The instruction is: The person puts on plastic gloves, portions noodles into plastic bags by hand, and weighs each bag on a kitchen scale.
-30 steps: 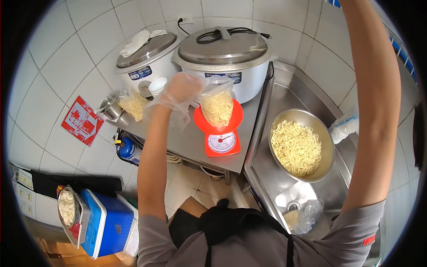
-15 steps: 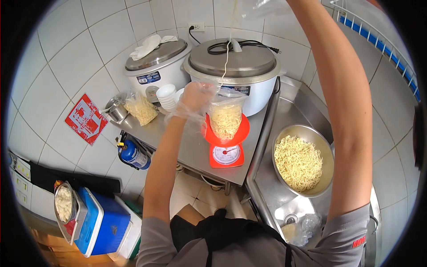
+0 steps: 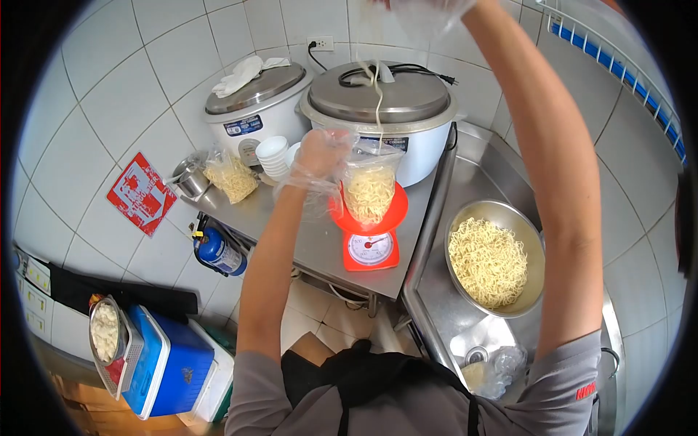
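Note:
My left hand (image 3: 323, 154), in a loose clear plastic glove, pinches the rim of a clear plastic bag (image 3: 379, 158). The bag stands upright with yellow noodles (image 3: 369, 195) inside, resting in the red pan (image 3: 396, 212) of a dial kitchen scale (image 3: 369, 249). Thin noodle strands (image 3: 379, 102) dangle above the bag's mouth, reaching down into it. High at the top edge is my right hand (image 3: 429, 13), also in a clear glove; its fingers are mostly cut off by the frame, so their grip is hidden.
A metal bowl of noodles (image 3: 488, 263) sits in the steel sink (image 3: 443, 320) at right, near a crumpled plastic bag (image 3: 503, 370). Two rice cookers (image 3: 374, 98) (image 3: 254, 102) stand behind the scale. Left are white bowls (image 3: 273, 156), another noodle bag (image 3: 231, 178) and a metal pot (image 3: 190, 178).
My right hand has shifted a little left at the top edge. The hanging strands have swung and curled, and sit lower than before. My left hand stays at the bag.

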{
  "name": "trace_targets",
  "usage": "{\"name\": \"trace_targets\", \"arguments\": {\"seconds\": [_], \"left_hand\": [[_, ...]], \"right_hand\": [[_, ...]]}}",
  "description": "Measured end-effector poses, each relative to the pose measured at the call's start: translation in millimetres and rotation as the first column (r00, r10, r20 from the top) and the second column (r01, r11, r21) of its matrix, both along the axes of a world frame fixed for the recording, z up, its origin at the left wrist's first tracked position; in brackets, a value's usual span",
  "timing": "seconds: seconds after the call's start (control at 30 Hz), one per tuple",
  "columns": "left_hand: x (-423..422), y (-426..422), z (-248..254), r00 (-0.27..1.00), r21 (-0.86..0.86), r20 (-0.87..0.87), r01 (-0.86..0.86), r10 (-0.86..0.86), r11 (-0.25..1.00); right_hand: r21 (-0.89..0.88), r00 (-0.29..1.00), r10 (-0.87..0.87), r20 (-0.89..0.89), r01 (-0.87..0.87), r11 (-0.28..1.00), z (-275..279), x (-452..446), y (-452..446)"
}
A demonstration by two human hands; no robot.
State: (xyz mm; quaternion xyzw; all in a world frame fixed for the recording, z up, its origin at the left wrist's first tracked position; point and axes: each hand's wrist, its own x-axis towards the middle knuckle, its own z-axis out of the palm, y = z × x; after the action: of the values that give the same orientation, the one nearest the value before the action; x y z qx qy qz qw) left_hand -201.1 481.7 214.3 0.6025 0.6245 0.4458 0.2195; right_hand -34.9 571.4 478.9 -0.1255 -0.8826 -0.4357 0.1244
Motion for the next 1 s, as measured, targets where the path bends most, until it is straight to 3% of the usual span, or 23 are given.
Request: {"name": "trace_targets", "arguments": {"seconds": [0.03, 0.07, 0.1, 0.13, 0.17, 0.2, 0.27, 0.33, 0.43, 0.47, 0.57, 0.7, 0.77, 0.83, 0.93, 1.0], "left_hand": [[-2.0, 1.4, -3.5, 1.000, 0.022, 0.012, 0.008, -0.008, 1.000], [-3.5, 1.9, -5.3, 1.000, 0.043, 0.022, 0.015, -0.016, 0.999], [-3.6, -0.1, -3.3, 1.000, 0.025, 0.000, 0.009, -0.009, 1.000], [-2.9, -3.5, 0.9, 1.000, 0.004, -0.024, 0.004, -0.004, 1.000], [-1.8, -6.8, 4.6, 0.999, -0.015, -0.048, -0.002, 0.001, 1.000], [-0.7, -9.6, 6.9, 0.999, -0.021, -0.029, 0.015, -0.015, 1.000], [0.7, -15.7, 9.3, 0.999, -0.035, 0.013, 0.043, -0.043, 0.998], [-0.1, -20.7, 9.5, 0.996, -0.053, 0.059, 0.066, -0.063, 0.996], [2.6, -30.4, 15.2, 0.994, -0.062, 0.088, 0.069, -0.064, 0.996], [3.9, -32.7, 16.9, 0.994, -0.063, 0.089, 0.067, -0.061, 0.996], [-3.2, -34.6, 18.5, 1.000, -0.026, -0.008, 0.017, -0.018, 1.000], [-9.5, -52.8, 23.1, 0.996, 0.000, -0.067, -0.051, 0.051, 0.999], [-14.5, -53.8, 20.3, 0.996, 0.002, -0.063, -0.065, 0.065, 0.998], [-17.7, -54.4, 18.9, 0.995, -0.019, -0.070, -0.066, 0.064, 0.998], [-13.1, -55.3, 19.5, 0.996, -0.003, -0.076, -0.051, 0.050, 0.999], [-6.2, -57.8, 22.0, 0.998, 0.030, -0.043, -0.048, 0.050, 0.998]], "right_hand": [[-0.332, 0.964, 0.256, -0.075, -0.266, 0.905, -24.9, -10.0, 22.6], [-0.592, 0.862, 0.453, -0.229, -0.492, 0.638, -62.4, -26.3, 64.6], [-0.732, 0.714, 0.551, -0.433, -0.635, 0.248, -82.8, -34.4, 85.9], [-0.645, 0.896, 0.425, -0.132, -0.403, 0.649, -96.1, -36.7, 64.8], [-0.395, 0.980, 0.159, 0.120, -0.100, 0.913, -113.5, -36.8, 35.6], [-0.573, 0.975, 0.208, 0.073, -0.130, 0.809, -133.1, -29.6, 28.8], [-0.725, 0.990, 0.142, 0.026, -0.079, 0.685, -158.3, -12.6, 8.2], [-0.720, 0.997, -0.070, 0.045, 0.081, 0.689, -157.7, 1.4, -22.7], [-0.766, 0.959, -0.284, 0.008, 0.189, 0.615, -154.9, 4.0, -16.0], [-0.810, 0.976, -0.202, -0.078, 0.056, 0.584, -155.4, 8.7, -9.2], [-0.706, 0.988, -0.146, -0.056, 0.064, 0.705, -161.2, 25.0, -11.2], [-0.755, 0.888, -0.428, 0.167, 0.394, 0.524, -180.7, 55.8, -55.4], [-0.861, 0.907, -0.384, 0.175, 0.330, 0.387, -213.9, 72.1, -68.7], [-0.873, 0.884, -0.447, 0.134, 0.319, 0.369, -259.0, 70.0, -65.3], [-0.970, 0.828, -0.558, -0.050, 0.093, 0.226, -302.9, 66.6, -61.5], [-0.975, 0.812, -0.543, -0.213, -0.143, 0.169, -320.3, 66.4, -62.6]]}}
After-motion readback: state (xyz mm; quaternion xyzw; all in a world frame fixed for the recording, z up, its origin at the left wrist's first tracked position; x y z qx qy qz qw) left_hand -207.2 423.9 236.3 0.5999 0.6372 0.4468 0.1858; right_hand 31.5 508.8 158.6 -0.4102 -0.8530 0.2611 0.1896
